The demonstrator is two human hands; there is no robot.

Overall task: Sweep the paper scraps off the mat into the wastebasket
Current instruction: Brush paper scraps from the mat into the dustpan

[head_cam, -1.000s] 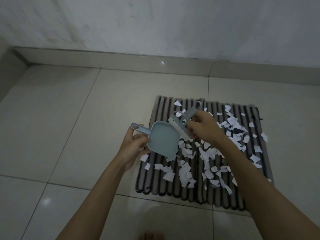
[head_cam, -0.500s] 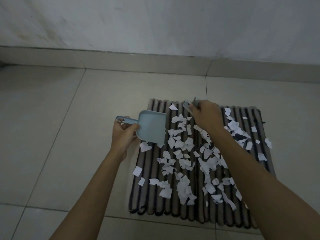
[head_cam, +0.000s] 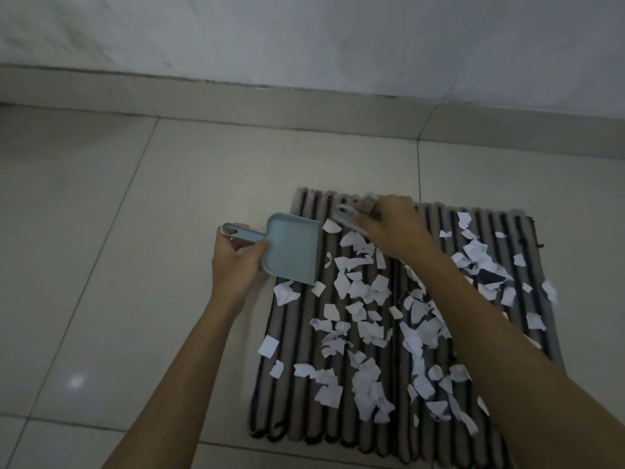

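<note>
left hand (head_cam: pixel 238 265) grips the dustpan (head_cam: pixel 293 248), right hand (head_cam: pixel 392 228) grips the brush (head_cam: pixel 348 220); a hard stroke can scatter paper scraps (head_cam: pixel 358 289) past the mat (head_cam: pixel 304 204) left edge.

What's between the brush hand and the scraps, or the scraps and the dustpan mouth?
Nothing visible. The right hand holds the brush at the mat's far edge, with paper scraps lying loose just below it. The dustpan, in the left hand, opens toward them. No wastebasket is in view.
</note>
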